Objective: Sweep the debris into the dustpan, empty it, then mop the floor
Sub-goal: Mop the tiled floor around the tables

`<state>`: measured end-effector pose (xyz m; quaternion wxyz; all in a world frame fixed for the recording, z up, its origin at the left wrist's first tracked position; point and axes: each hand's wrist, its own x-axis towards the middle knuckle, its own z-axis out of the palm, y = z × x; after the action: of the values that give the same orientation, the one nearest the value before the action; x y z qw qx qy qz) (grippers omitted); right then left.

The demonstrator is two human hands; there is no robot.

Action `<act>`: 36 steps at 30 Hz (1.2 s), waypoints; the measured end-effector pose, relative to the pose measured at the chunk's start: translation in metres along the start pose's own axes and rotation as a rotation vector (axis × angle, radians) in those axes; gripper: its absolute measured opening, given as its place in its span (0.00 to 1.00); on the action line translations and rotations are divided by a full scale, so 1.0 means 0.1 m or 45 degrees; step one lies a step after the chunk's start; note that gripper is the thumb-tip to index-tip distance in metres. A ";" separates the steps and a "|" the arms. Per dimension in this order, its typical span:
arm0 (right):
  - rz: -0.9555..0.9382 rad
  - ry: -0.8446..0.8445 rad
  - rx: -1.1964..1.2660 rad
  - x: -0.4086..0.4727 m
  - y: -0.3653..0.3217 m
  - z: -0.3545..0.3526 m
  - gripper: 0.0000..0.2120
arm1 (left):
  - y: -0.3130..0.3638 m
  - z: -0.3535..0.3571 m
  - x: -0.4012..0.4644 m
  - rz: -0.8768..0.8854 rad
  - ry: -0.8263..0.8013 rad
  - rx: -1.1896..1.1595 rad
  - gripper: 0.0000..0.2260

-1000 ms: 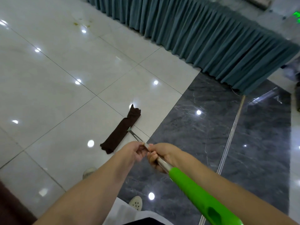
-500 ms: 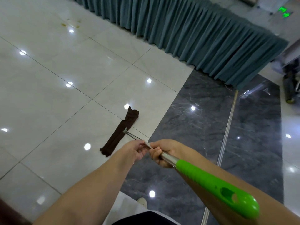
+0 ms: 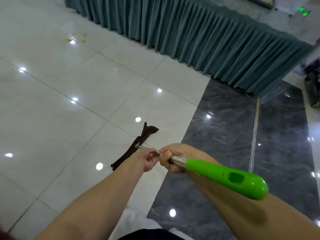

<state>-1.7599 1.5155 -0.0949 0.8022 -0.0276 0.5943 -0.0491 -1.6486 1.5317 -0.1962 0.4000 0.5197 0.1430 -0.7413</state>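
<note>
right hand point(image 3: 170, 157): fist wrapped round mop handle point(image 3: 225, 176), centre frame
left hand point(image 3: 147, 157): pinches metal shaft just ahead
mop cloth point(image 3: 136, 145): brown, flat on white tile, centre
debris point(image 3: 76, 38): yellowish bits, upper left

The mop's shaft point(image 3: 178, 159) is shiny bare metal; its grip point(image 3: 225, 177) is smooth glossy green plastic. The mop cloth point(image 3: 136, 144) is dark, matt fabric. Pale floor tiles point(image 3: 69, 118) gleam; at 3 o'clock, dark marble point(image 3: 225, 135) is polished. The table skirt point(image 3: 207, 40) is matt pleated cloth.

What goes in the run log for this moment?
phase: mopping | right hand: grips mop handle | left hand: on shaft | mop cloth: on white tile
</note>
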 end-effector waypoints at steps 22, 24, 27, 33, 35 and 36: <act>-0.104 -0.203 0.420 1.40 -0.91 1.70 0.10 | 2.16 -0.66 0.70 0.005 0.184 0.089 0.11; -0.108 -0.205 0.443 1.47 -1.08 1.81 0.10 | 2.35 -0.61 0.77 0.002 0.173 0.101 0.11; -0.106 -0.199 0.443 1.55 -1.46 1.97 0.09 | 2.71 -0.49 0.90 0.010 0.185 0.104 0.12; -0.036 -0.204 0.335 1.67 -2.38 2.22 0.09 | 3.46 -0.09 1.15 -0.001 0.169 0.069 0.12; 0.001 -0.193 0.287 1.72 -2.66 2.31 0.10 | 3.68 0.01 1.26 -0.016 0.182 -0.033 0.10; 0.021 -0.191 0.258 1.74 -2.78 2.36 0.10 | 3.78 0.05 1.30 -0.016 0.171 -0.082 0.10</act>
<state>-1.4966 1.2164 -0.1628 0.8436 0.0548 0.5247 -0.1001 -1.3900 1.2292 -0.2324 0.4013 0.5541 0.1964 -0.7023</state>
